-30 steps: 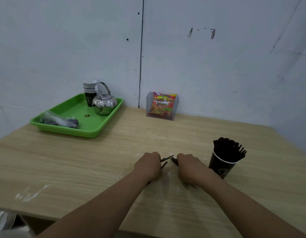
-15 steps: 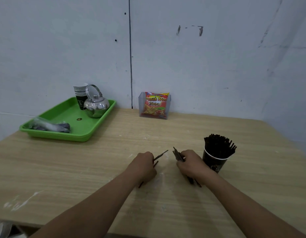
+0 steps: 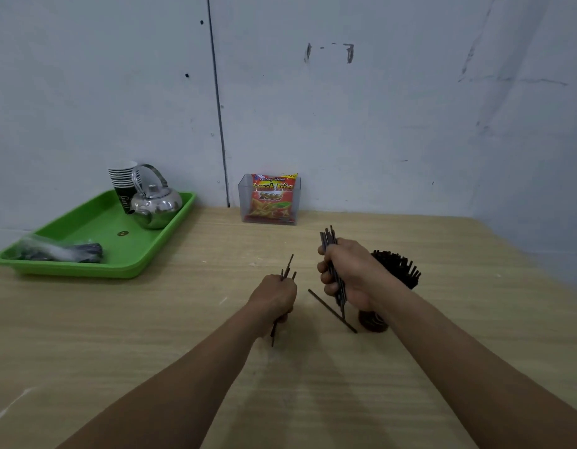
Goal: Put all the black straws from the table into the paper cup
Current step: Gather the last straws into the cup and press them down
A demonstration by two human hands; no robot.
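My right hand (image 3: 347, 273) grips a bundle of black straws (image 3: 328, 238), held nearly upright above the table, just left of the paper cup. The dark paper cup (image 3: 373, 322) is mostly hidden behind my right wrist; many black straws (image 3: 399, 268) stick out of its top. My left hand (image 3: 274, 298) grips a few black straws (image 3: 289, 268), whose ends poke out above and below the fist. One loose black straw (image 3: 330, 310) lies slanted between my hands, below my right hand.
A green tray (image 3: 86, 270) at the back left holds a steel kettle (image 3: 156, 202), stacked paper cups (image 3: 122, 179) and a plastic bag of dark items (image 3: 58, 251). A clear holder with a snack packet (image 3: 271, 199) stands against the wall.
Both hands have lifted off the table with their straws. My right hand rose and turned its bundle upright beside the cup. One straw now lies loose below it.
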